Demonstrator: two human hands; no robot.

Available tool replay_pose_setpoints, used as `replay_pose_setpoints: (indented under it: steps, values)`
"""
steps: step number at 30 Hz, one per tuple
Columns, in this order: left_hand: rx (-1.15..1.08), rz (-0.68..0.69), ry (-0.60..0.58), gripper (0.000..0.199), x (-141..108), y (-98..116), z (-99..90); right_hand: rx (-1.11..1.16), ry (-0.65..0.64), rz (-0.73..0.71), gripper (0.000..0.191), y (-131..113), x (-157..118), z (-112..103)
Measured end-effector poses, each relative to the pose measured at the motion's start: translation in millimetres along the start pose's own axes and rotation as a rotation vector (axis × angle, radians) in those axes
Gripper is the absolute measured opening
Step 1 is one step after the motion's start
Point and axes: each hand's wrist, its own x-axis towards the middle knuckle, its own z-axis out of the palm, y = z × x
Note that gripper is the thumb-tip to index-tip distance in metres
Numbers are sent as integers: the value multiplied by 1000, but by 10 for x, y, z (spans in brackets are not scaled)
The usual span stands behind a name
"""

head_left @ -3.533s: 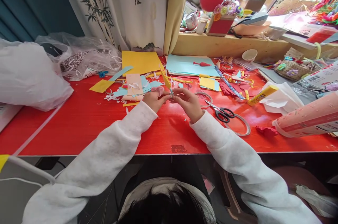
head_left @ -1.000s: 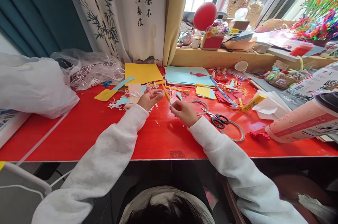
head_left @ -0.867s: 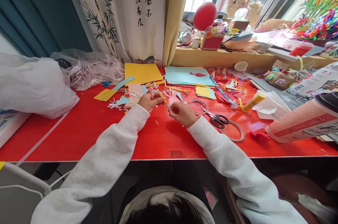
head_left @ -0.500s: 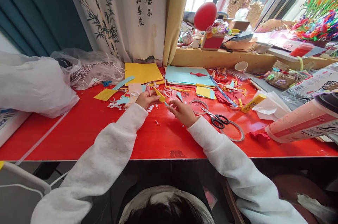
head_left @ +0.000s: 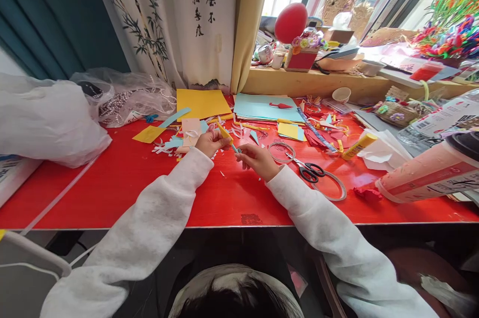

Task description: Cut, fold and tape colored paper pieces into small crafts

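My left hand (head_left: pixel 209 145) is closed on a small folded piece of yellow paper (head_left: pixel 223 132) with a pointed shape. From its lower end sticks out a thin light-blue paper piece (head_left: pixel 235 149). The fingers of my right hand (head_left: pixel 261 161) pinch at the end of that blue piece, so both hands meet over the red table (head_left: pixel 232 203). Scissors with black handles (head_left: pixel 311 172) lie just right of my right hand, beside a roll of clear tape (head_left: pixel 281 152). Pale paper scraps (head_left: pixel 168 148) are scattered by my left hand.
Behind my hands lie a yellow sheet (head_left: pixel 204 103) and light-blue sheets (head_left: pixel 262 106) with a small red paper shape (head_left: pixel 280 105). A yellow glue stick (head_left: pixel 359 146) and a pink cup (head_left: pixel 422 175) are at right. White plastic bags (head_left: pixel 48 118) fill the left.
My left hand has shifted slightly right and turned, tilting the yellow paper more upright. My right fingers have curled in closer around the blue end.
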Motion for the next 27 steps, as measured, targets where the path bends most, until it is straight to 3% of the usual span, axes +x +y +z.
replay_pose_setpoints:
  steps: [5,9,13,21,27]
  values:
    - [-48,3,16,50,41,-20,18,178,45,39,29,-36,29,-59]
    - [-40,-114,100,52,86,-34,5,373,337,12,29,-55,80,-220]
    - [7,-182,55,48,99,-72,-3,473,577,34,29,10,136,-361]
    - [63,-212,1,55,68,-112,14,447,694,47,33,84,183,-407]
    - [129,-220,-62,67,43,-160,82,202,769,12,34,112,174,-453]
